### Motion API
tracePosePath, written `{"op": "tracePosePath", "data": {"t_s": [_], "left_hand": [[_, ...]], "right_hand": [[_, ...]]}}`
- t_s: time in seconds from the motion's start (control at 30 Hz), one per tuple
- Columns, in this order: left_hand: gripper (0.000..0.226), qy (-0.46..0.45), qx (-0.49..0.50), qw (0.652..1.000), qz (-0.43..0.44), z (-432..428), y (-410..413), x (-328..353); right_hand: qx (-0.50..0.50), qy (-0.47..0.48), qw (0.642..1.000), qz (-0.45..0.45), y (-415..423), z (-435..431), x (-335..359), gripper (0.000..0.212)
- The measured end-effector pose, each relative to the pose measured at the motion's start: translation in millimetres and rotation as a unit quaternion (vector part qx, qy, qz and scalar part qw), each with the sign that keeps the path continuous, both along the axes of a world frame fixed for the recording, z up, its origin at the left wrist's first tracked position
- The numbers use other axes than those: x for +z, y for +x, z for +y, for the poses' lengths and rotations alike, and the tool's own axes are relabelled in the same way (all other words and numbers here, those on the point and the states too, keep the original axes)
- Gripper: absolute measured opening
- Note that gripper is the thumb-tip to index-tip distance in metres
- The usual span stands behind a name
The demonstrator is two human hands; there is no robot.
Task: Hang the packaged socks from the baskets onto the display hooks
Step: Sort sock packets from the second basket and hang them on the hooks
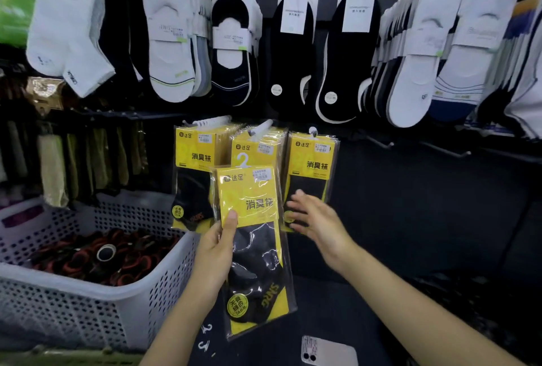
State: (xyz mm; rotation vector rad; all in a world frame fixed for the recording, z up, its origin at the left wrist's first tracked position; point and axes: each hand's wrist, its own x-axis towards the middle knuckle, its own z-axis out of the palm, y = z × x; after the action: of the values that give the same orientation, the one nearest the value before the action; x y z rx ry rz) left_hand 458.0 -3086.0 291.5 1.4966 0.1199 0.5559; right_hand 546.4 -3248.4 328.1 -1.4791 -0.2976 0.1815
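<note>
Left hand (215,251) grips yellow sock pack (253,244) by its left edge, thumb on front. Right hand (315,220), fingers spread and empty, just right of it, over hung pack (311,166). Basket (96,286) left of left hand.

Dark wall panel (410,204), black rail (123,115), dim light.
</note>
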Motion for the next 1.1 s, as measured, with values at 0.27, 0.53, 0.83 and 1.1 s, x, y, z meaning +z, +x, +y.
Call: {"op": "tracePosePath", "data": {"t_s": [0.27,0.53,0.83,1.1], "left_hand": [[0.038,0.007,-0.066,0.998,-0.017,-24,1,1],[0.044,0.043,-0.161,0.986,-0.008,-29,-2,2],[0.054,0.044,-0.177,0.983,0.018,-35,8,-5],[0.041,0.039,-0.156,0.985,0.067,-34,28,-26]], "right_hand": [[0.019,0.026,0.998,-0.055,-30,-1,-9,0.016],[-0.19,0.113,0.974,-0.041,-9,-28,12,0.013],[-0.182,0.056,0.981,-0.037,18,-24,32,0.011],[-0.244,0.03,0.969,-0.013,54,-8,32,0.026]]}}
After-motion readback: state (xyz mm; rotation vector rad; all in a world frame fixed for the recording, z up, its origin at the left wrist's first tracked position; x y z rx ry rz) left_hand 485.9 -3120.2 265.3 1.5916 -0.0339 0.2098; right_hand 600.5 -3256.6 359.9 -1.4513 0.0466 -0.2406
